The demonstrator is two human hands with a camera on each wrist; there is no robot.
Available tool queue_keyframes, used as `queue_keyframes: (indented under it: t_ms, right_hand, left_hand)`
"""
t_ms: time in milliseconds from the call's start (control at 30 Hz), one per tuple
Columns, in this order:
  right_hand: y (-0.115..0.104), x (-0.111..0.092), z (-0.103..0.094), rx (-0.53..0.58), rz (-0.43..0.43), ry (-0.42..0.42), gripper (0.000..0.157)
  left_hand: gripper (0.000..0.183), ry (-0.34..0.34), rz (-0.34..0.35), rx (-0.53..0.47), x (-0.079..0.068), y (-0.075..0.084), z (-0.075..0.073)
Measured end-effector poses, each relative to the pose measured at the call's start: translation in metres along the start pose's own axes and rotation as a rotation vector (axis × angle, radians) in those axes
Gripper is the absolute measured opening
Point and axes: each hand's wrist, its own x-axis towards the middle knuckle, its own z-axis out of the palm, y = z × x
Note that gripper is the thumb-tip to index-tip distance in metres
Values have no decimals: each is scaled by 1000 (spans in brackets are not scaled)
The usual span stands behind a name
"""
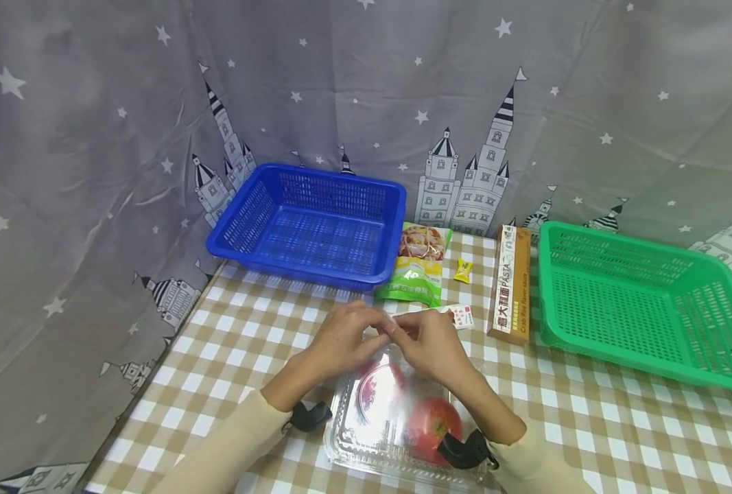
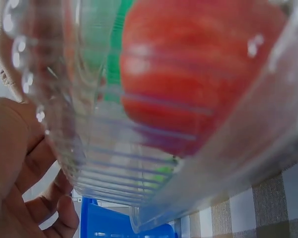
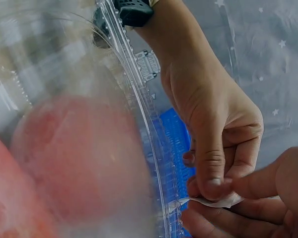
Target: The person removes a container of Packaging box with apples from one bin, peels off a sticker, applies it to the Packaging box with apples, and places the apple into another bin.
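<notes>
A clear plastic clamshell box (image 1: pixel 366 446) with red, apple-like fruit (image 1: pixel 435 429) inside lies on the tablecloth in front of me. At its far edge my left hand (image 1: pixel 347 336) and right hand (image 1: pixel 430 343) meet. In the right wrist view, the thumb and fingers of both hands pinch a thin whitish strip (image 3: pixel 218 202) beside the box's rim. The left wrist view looks through the box wall at a red fruit (image 2: pixel 188 74), with curled left fingers (image 2: pixel 39 168) beyond the edge. A small white card with red print (image 1: pixel 462 315) is partly covered by the right hand.
Behind the hands stand a blue basket (image 1: pixel 307 271) and a green-and-white food pouch (image 1: pixel 418 267). A small yellow packet (image 1: pixel 463 270) lies near an upright pasta box (image 1: pixel 510 288). To the right is a green basket (image 1: pixel 612 295). A grey curtain (image 1: pixel 366 75) hangs behind the checked tablecloth (image 1: pixel 217 350).
</notes>
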Motion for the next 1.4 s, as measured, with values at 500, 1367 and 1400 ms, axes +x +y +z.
queue_keyframes:
  t_ms: [500,1367,1400]
  right_hand:
    - [5,-1,0,299,130,45,8]
    - [31,-22,-38,521,183,216,19]
    - [32,-23,-39,528,181,221,21]
  left_hand:
    - [12,89,-95,29,0,4,5]
    - [12,47,-631,-75,-32,-38,-11]
    - [12,32,-644,-61,-34,-40,-12]
